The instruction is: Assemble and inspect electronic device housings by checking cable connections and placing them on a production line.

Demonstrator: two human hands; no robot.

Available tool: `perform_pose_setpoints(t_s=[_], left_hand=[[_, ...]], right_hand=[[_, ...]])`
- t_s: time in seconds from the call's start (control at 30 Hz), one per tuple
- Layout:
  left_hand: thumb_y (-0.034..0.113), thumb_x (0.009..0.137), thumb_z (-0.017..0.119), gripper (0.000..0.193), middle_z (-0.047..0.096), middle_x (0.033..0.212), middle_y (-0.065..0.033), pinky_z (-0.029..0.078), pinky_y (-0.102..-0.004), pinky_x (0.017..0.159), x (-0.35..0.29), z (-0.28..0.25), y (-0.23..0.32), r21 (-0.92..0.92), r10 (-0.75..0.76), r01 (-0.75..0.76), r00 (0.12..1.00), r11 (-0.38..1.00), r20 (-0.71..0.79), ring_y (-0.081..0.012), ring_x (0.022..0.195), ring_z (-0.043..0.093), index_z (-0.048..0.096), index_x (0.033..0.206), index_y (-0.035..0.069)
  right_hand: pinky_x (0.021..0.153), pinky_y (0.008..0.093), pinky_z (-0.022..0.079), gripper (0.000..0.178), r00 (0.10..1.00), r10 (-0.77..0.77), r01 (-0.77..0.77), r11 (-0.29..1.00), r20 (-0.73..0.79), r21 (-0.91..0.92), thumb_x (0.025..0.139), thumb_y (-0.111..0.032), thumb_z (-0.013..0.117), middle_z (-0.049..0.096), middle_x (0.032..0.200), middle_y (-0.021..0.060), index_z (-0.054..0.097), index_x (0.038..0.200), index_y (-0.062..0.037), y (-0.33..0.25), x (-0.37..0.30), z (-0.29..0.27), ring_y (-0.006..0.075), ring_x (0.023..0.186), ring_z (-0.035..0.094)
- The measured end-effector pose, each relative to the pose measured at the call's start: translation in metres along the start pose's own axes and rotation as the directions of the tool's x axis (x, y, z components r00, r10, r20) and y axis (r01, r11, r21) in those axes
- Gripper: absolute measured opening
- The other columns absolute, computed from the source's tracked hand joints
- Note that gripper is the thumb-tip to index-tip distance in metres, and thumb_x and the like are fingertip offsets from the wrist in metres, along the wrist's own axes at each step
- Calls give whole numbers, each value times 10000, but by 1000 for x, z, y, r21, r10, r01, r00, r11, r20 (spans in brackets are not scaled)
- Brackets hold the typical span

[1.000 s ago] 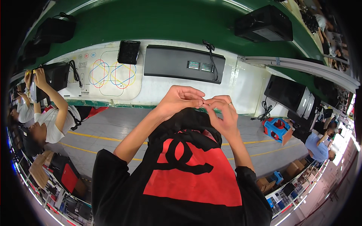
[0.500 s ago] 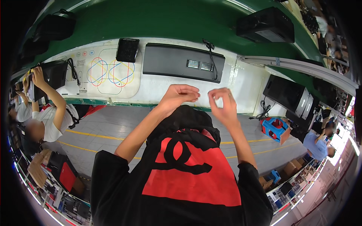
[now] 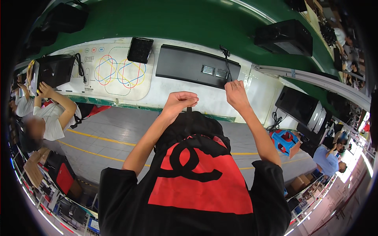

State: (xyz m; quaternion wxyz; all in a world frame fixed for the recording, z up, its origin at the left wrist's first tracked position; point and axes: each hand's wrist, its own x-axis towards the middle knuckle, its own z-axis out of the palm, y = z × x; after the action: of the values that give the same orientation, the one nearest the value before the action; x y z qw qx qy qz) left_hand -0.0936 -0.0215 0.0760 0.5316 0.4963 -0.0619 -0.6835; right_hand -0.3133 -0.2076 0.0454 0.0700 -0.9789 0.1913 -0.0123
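Note:
My left hand [image 3: 181, 104] is held above the bench's near edge, in front of my dark clothing. Its thumb and fingers are pressed together; a narrow dark strip shows just under the fingertips, and I cannot tell whether they grip it. My right hand [image 3: 237, 95] is at the near right corner of a long black metal case [image 3: 179, 65], fingers bunched together. A black power cable [image 3: 227, 65] crosses the case's right end, past two vent grilles, down to those fingertips. Whether they pinch the cable or something small is hidden.
A small black tray [image 3: 140, 50] lies beyond a printed white mat [image 3: 130, 94]. To the left, a co-worker's hands [image 3: 45, 89] are at another black case [image 3: 57, 70]. A metal rail [image 3: 299, 72] runs along the right, near a black case [image 3: 297, 102] and a blue-red stool [image 3: 284, 141].
My right hand has moved away from the left, forward to the case's corner, its fingers closing together. The left hand stays nearly in place. The co-worker's hand has moved lower on their case.

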Motion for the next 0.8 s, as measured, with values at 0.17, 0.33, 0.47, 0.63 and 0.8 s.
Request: perform_pose_setpoints(t_s=[0.17,0.33,0.47,0.63,0.8], left_hand=[[10,844,639,199,680,951,-115,523,-268,803,1,2,5,13,4,-4,1000,1000,4,-155,850,649,641,1032,-56],[23,853,641,203,678,960,-114,521,-273,814,7,-1,7,31,-15,15,1000,999,7,-157,860,647,635,1042,-50],[32,865,637,246,664,1001,-118,510,-278,838,6,3,15,-126,-20,24,999,992,37,-169,906,635,605,1097,-45],[14,876,615,275,646,1039,-113,503,-279,841,-8,11,28,-367,57,-19,994,930,93,-174,943,617,574,1144,-29],[-15,882,587,262,642,1037,-104,495,-290,837,-29,27,44,-529,177,-45,963,848,202,-186,926,602,581,1143,9]], right_hand=[[778,384,377,252,975,25,14,985,219,-172,641,53,571,573,773,97,496,863,-41,-7,20,-11,273,837,536],[794,382,407,364,948,-149,175,982,281,-69,608,72,597,596,823,101,507,946,-30,7,46,-29,281,887,560],[827,392,440,401,811,-164,182,983,561,25,640,54,617,608,893,92,529,1019,-44,15,65,-25,273,942,583],[857,372,443,378,799,-357,406,914,484,3,688,31,628,611,960,72,555,1047,-65,23,66,-22,256,946,597],[872,380,434,333,767,-350,416,909,537,-1,671,-32,686,618,947,67,574,982,-74,20,72,-20,254,924,604]])
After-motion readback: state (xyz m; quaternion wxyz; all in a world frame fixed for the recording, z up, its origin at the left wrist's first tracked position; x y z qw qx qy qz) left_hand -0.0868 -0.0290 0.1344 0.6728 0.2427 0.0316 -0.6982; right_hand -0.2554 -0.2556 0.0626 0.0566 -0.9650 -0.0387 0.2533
